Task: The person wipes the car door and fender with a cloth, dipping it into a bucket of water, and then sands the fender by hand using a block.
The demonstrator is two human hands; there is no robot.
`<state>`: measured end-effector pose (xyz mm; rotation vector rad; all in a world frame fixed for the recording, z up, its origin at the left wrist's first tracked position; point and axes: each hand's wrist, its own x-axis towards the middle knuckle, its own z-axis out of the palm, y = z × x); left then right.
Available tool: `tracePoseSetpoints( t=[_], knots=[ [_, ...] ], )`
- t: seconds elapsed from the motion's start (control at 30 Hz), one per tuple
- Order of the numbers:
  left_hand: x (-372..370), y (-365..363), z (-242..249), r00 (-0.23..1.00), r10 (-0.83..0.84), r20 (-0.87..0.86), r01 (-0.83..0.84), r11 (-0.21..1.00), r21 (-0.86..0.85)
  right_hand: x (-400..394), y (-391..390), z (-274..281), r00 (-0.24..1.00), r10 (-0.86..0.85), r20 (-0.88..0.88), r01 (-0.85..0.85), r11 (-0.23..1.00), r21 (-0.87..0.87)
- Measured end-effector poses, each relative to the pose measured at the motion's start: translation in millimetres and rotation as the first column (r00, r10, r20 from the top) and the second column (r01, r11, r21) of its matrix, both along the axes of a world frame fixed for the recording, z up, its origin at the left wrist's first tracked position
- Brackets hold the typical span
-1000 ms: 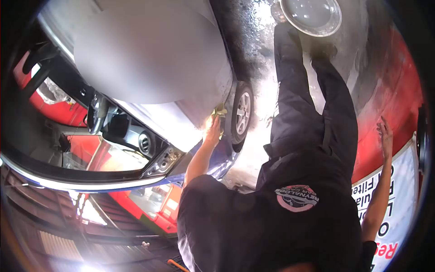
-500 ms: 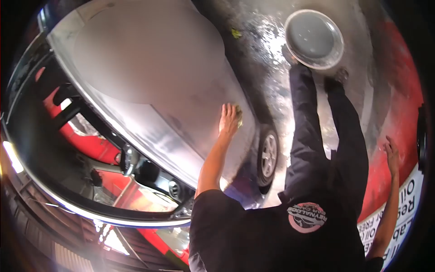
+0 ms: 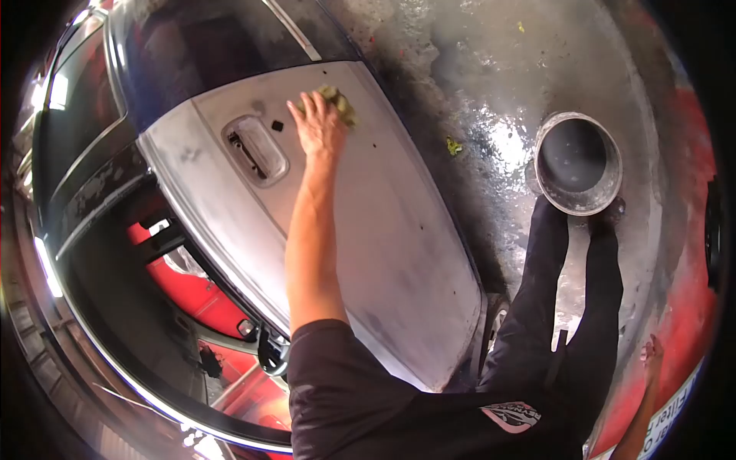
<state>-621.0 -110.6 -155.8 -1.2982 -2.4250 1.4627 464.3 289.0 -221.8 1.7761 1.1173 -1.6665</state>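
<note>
Wet floor [image 3: 491,54] borders a patchy-grey car door [image 3: 383,215]; the left hand [image 3: 320,132], clutching crumpled olive cloth [image 3: 342,109], has neared the handle recess [image 3: 270,150]; the right hand [image 3: 652,353] hangs loose.

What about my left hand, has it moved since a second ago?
Yes: your left hand has moved along the door, away from the wheel, toward the handle recess.

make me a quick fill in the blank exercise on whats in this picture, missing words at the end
1. The hand with the yellowish cloth against the pale car door is the person's ____ one.
2. In the picture, the bucket stands to the ____ of that door.
3. The surface just beyond the person's other hand is coloured ____.

Missing words: left; right; red
</note>
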Motion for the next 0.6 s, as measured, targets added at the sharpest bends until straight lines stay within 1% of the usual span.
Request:
tracePoseSetpoints(
  t=[0.07,0.13,0.17,0.2,0.23,0.27,0.3,0.33,0.37,0.4,0.43,0.47,0.5,0.53,0.57,0.6],
  knots=[
    [-46,16,-10,1.000,-0.010,-0.028,0.010,1.000,0.004,1,-23,1,0.999,-0.030,0.022,0.030,0.999,-0.013],
    [-78,27,-32,0.998,-0.020,-0.052,0.022,1.000,0.022,-5,-39,2,0.997,-0.058,0.057,0.059,0.998,-0.017],
    [-92,25,-50,0.998,-0.041,-0.055,0.046,0.994,0.104,-12,-47,2,0.998,-0.043,0.038,0.042,0.999,0.023],
    [-90,32,-60,0.999,-0.019,-0.034,0.022,0.998,0.067,-13,-53,6,0.999,-0.020,0.031,0.019,0.998,0.054],
    [-77,37,-67,1.000,0.013,-0.007,-0.013,1.000,0.019,-2,-62,-3,0.984,0.148,0.097,-0.165,0.964,0.210],
    [-59,28,-84,0.999,-0.017,0.030,0.018,1.000,-0.015,-8,-55,5,0.970,0.194,0.145,-0.218,0.961,0.171],
    [-32,12,-96,0.997,-0.040,0.072,0.044,0.997,-0.057,-15,-48,14,0.951,0.243,0.189,-0.269,0.955,0.127],
    [10,2,-100,0.991,0.003,0.135,0.028,0.974,-0.224,-67,-33,25,0.964,0.159,0.213,-0.151,0.987,-0.054],
    [55,-19,-113,0.987,-0.022,0.160,0.075,0.939,-0.336,-73,-30,25,0.970,0.152,0.190,-0.148,0.988,-0.035],
    [110,-39,-120,0.974,0.022,0.227,0.071,0.916,-0.394,-69,-29,22,0.977,0.143,0.160,-0.142,0.990,-0.014],
    [172,-61,-120,0.959,-0.007,0.285,0.136,0.891,-0.434,-67,-26,21,0.972,0.155,0.176,-0.150,0.988,-0.041],
    [236,-77,-113,0.935,-0.031,0.353,0.193,0.880,-0.434,-66,-19,11,0.995,0.052,0.088,-0.046,0.997,-0.069],
    [303,-94,-108,0.899,0.031,0.437,0.174,0.891,-0.420,-62,-14,4,0.998,-0.062,-0.003,0.062,0.993,-0.097],
    [370,-140,-118,0.881,-0.010,0.474,0.198,0.916,-0.348,-57,-8,-2,0.997,-0.073,-0.008,0.072,0.994,-0.088],
    [424,-150,-98,0.811,0.046,0.584,0.190,0.922,-0.336,-50,-3,-6,0.999,-0.031,0.009,0.032,0.998,-0.056],
    [476,-189,-99,0.706,0.130,0.696,0.182,0.916,-0.356,-43,-4,-5,0.999,0.003,0.034,-0.002,1.000,-0.027]
  ],
)
